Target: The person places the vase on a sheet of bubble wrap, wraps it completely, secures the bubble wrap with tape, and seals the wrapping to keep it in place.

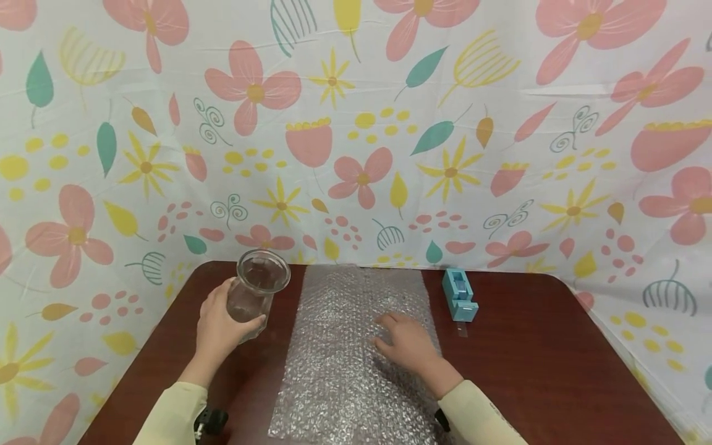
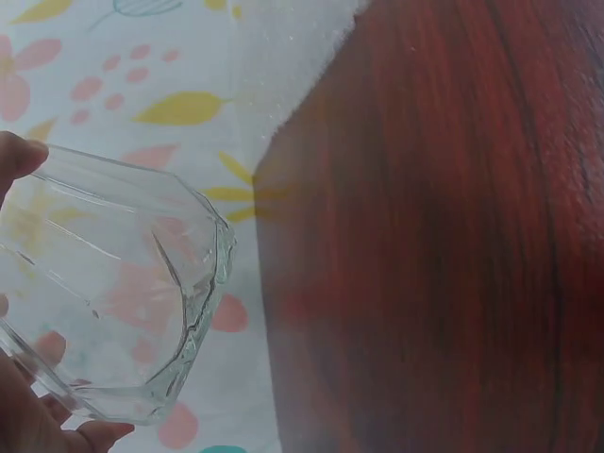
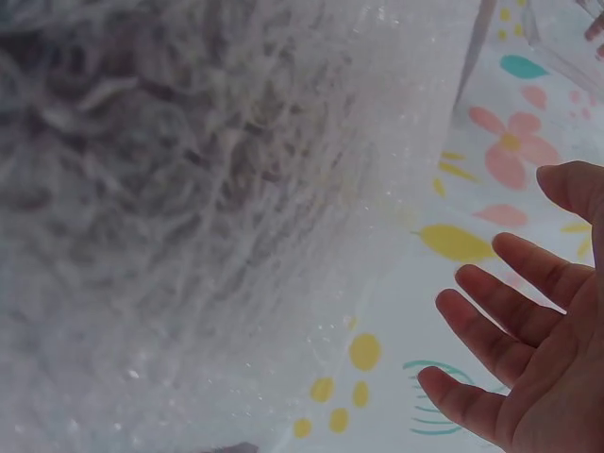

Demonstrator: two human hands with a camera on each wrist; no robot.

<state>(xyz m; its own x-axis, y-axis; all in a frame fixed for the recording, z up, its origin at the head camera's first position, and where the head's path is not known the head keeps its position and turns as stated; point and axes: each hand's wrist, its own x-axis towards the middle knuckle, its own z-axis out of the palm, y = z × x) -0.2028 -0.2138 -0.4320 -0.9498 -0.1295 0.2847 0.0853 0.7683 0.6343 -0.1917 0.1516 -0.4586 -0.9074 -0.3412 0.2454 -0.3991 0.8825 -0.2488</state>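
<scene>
My left hand (image 1: pixel 222 327) grips a clear faceted glass jar (image 1: pixel 257 296) and holds it tilted above the left side of the brown table (image 1: pixel 556 371). In the left wrist view the jar (image 2: pixel 113 302) fills the lower left, with my fingertips (image 2: pixel 19 156) on its wall. A sheet of bubble wrap (image 1: pixel 345 371) lies flat along the middle of the table. My right hand (image 1: pixel 403 340) rests on the sheet with relaxed fingers. The right wrist view shows those fingers (image 3: pixel 510 321) spread beside the bubble wrap (image 3: pixel 189 217).
A light blue tape dispenser (image 1: pixel 459 295) stands on the table just right of the sheet's far end. A floral cloth (image 1: pixel 356 123) hangs behind and around the table. Bare wood lies to the right of the sheet.
</scene>
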